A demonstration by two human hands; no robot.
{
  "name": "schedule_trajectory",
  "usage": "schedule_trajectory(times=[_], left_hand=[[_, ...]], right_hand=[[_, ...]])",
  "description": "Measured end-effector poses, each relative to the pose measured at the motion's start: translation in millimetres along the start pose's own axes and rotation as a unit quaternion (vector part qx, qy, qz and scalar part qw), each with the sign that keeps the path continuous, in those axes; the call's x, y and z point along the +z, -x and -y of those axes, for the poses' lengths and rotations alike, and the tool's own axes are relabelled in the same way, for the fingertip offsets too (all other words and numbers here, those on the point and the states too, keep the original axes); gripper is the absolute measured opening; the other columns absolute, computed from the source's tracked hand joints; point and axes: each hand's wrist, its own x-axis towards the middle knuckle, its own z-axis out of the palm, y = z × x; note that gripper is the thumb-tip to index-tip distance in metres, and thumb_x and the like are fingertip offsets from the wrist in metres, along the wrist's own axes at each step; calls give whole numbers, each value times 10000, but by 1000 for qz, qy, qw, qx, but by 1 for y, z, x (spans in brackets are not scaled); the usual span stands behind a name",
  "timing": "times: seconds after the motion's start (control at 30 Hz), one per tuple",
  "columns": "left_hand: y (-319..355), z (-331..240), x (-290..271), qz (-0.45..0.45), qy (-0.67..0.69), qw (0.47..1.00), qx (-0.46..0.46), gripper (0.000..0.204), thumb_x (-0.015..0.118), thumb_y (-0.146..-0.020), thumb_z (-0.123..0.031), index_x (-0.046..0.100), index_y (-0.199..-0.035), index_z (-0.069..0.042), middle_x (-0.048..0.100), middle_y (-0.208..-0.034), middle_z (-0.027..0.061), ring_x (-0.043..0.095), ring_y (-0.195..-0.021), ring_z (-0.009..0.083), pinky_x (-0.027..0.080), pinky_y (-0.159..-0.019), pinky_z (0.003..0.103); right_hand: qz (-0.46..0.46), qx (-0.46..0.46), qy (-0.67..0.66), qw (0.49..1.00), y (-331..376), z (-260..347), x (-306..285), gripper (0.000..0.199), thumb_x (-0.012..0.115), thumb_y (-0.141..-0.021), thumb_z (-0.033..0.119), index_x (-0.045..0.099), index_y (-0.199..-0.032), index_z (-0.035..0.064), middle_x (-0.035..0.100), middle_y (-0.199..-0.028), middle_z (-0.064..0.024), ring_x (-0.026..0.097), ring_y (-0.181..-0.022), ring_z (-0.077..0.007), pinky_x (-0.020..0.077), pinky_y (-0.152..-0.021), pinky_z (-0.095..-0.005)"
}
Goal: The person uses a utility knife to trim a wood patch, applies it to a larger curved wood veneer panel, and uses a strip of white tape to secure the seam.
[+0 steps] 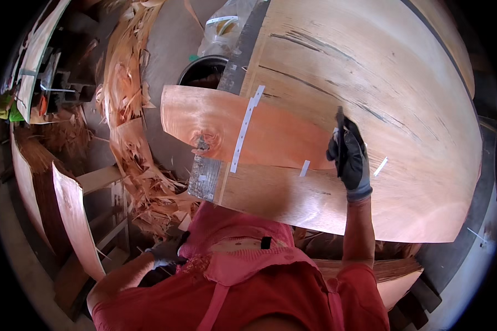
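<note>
One reddish veneer sheet (281, 132) lies lengthwise left-right; right hand (350, 157) curled round dark tool (340, 115) pointing away; left hand (167, 252) grip unclear.

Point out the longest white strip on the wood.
It's the long white strip crossing the reddish veneer sheet. The left strip and right strip, flanking the right hand, are much shorter.

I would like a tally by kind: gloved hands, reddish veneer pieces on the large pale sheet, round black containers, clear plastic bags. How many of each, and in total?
Gloved hands: 2 (left hand, right hand)
Reddish veneer piece: 1
Round black container: 1
Clear plastic bag: 1
Total: 5
</note>
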Motion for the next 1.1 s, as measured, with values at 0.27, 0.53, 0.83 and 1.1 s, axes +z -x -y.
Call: schedule_trajectory(times=[0.27, 0.53, 0.83, 1.1], left_hand=[[-52, 21, -96, -6, -158, 986, 60, 1271, 715, -631, -752, 78, -1562, -166, 204, -1569, 256, 289, -1424, 404, 308, -1139, 457], [-34, 117, -155, 61, 17, 979, 196, 1179, 797, -728, -553, 106, -1558, -82, 240, -1587, 181, 274, -1449, 264, 259, -1164, 346], [-54, 221, -217, -129, 384, 888, 217, 600, 694, -891, -129, 431, -1429, -85, 590, -1243, 109, 619, -1071, 204, 534, -913, 333], [12, -16, -225, -335, -111, 828, 435, 475, 701, -844, -146, 523, -1284, -118, 674, -1028, 129, 686, -818, 240, 556, -724, 373]], right_hand=[[-35, 75, 93, 992, 26, -4, 107, 307, 516, -1018, 201, 551, -1260, 16, 577, -715, -37, 486, -521, -67, 356, -457, -203], [-104, -67, 318, 940, 0, -47, 185, 332, 479, -1031, 172, 514, -1349, 84, 546, -691, -8, 467, -509, -48, 374, -450, -217], [-73, -179, 338, 921, -13, -71, 193, 275, 554, -983, 128, 570, -1249, 60, 659, -849, -78, 639, -684, -195, 505, -601, -301], [213, -160, 720, 641, 48, -79, 298, 238, 624, -858, 175, 642, -1086, 110, 681, -987, -111, 658, -877, -316, 500, -833, -387]])
